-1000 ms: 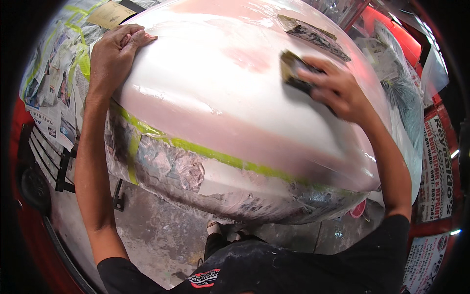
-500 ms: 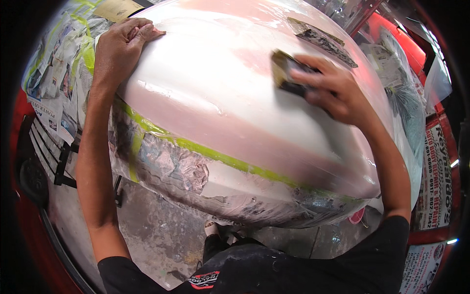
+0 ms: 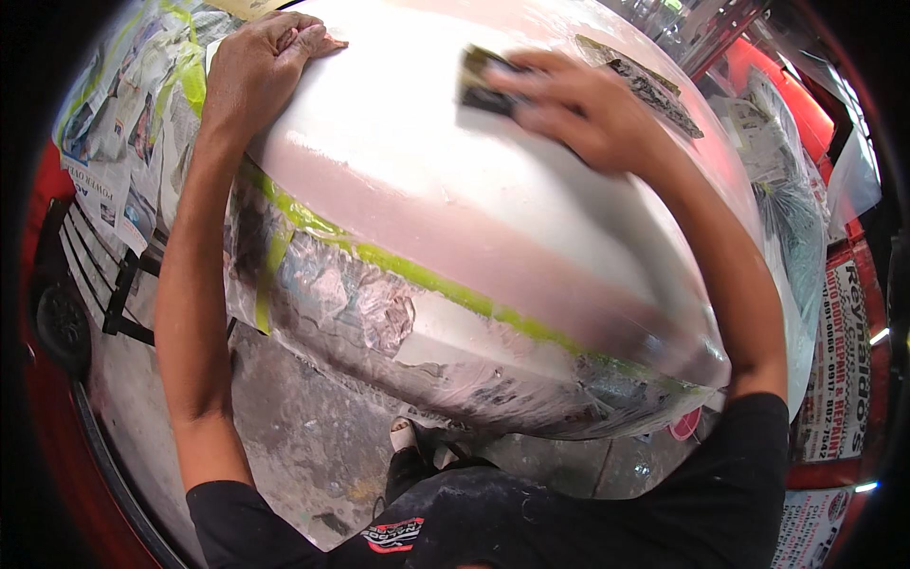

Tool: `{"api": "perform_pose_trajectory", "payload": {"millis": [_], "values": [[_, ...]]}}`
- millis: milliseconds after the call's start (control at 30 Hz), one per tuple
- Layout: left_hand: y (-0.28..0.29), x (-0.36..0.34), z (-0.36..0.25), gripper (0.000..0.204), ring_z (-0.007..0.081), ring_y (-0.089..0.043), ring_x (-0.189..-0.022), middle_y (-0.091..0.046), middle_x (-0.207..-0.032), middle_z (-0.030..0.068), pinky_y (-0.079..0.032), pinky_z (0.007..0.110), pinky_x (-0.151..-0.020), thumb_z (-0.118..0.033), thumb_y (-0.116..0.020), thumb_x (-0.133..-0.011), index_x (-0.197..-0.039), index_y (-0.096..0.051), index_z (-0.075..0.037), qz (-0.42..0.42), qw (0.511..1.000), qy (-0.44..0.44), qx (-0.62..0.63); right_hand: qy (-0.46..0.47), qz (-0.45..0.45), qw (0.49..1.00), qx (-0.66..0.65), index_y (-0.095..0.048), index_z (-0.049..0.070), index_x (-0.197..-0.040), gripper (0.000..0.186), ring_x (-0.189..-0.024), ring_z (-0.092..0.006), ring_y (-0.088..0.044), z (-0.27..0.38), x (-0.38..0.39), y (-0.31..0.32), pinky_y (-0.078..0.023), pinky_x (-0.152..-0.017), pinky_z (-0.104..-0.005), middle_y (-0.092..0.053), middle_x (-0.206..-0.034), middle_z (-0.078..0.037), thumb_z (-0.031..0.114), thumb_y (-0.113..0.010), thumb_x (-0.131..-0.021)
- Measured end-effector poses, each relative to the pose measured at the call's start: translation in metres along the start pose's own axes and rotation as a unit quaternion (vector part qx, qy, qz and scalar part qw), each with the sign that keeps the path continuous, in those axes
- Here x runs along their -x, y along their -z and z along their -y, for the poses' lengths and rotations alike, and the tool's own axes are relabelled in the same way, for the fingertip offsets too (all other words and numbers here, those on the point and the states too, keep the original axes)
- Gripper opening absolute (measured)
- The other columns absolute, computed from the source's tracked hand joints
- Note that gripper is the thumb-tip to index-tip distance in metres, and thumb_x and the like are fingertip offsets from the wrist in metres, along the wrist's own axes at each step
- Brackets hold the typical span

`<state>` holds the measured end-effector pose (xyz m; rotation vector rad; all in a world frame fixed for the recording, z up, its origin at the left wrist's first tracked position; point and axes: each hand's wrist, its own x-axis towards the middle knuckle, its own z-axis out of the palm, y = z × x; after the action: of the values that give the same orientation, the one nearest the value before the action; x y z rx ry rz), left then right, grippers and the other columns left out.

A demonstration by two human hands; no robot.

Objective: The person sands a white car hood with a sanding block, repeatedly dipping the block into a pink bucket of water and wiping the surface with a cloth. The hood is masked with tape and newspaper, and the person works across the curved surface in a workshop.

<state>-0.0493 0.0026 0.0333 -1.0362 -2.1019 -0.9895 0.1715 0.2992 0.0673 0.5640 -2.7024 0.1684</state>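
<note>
A glossy white and pinkish car body panel (image 3: 427, 180), wet-looking, curves across the middle. My right hand (image 3: 578, 104) grips a dark sanding block (image 3: 485, 83) with a yellowish-brown face against the panel's upper middle; both are smeared by motion. At the panel's upper left rests my left hand (image 3: 261, 71), its fingers curled together. Something small and reddish shows at its fingertips, too little to name. To the right of the sanding block, a worn dark strip (image 3: 654, 93), like used sandpaper, lies on the panel.
Green masking tape (image 3: 427, 277) runs along the panel's near edge, above paper and plastic covering. Newspaper sheets (image 3: 114, 180) hang at left near a black slatted frame (image 3: 118, 294). Clear plastic sheeting (image 3: 791, 209) drapes at right, near a printed sign (image 3: 834, 370). Below is concrete floor (image 3: 294, 427).
My right hand has swept the sanding block up and left over the panel. My left hand stays at about the same spot on the panel, while the view has shifted slightly.
</note>
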Motion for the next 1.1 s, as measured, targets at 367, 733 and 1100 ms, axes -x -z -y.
{"api": "perform_pose_trajectory", "payload": {"millis": [367,733,1100], "values": [[0.022,0.003,-0.049,0.013,0.0235,-0.072,-0.08,-0.072,-0.089,0.0178,-0.059,0.035,-0.074,-0.004,-0.07,-0.091,-0.09,-0.074,0.008,-0.027,0.997,0.049,0.044,0.009,-0.004,1.0,-0.009,-0.068,0.022,-0.138,0.042,-0.113,-0.0322,-0.067,0.006,-0.005,-0.001,-0.051,-0.1,-0.04,-0.062,-0.141,-0.018,0.019,-0.067,-0.095],[0.012,0.002,0.011,0.032,0.024,-0.075,-0.097,-0.078,-0.109,0.0108,-0.057,0.038,-0.087,-0.035,-0.065,-0.101,-0.116,-0.077,-0.009,0.012,0.994,-0.044,-0.102,0.062,-0.006,0.998,-0.006,-0.067,0.028,-0.138,0.042,-0.12,-0.0363,-0.064,0.023,0.038,0.006,-0.05,-0.102,-0.0436,-0.06,-0.142,-0.018,0.025,-0.068,-0.097],[0.012,0.007,0.02,0.034,0.0265,-0.075,-0.093,-0.078,-0.105,0.0125,-0.057,0.037,-0.085,-0.036,-0.065,-0.099,-0.113,-0.078,-0.008,-0.026,0.995,-0.056,-0.074,-0.006,-0.001,1.0,-0.026,-0.067,0.026,-0.139,0.042,-0.124,-0.0396,-0.062,0.006,0.099,0.023,-0.049,-0.104,-0.0465,-0.058,-0.144,-0.023,0.024,-0.067,-0.097]]}}
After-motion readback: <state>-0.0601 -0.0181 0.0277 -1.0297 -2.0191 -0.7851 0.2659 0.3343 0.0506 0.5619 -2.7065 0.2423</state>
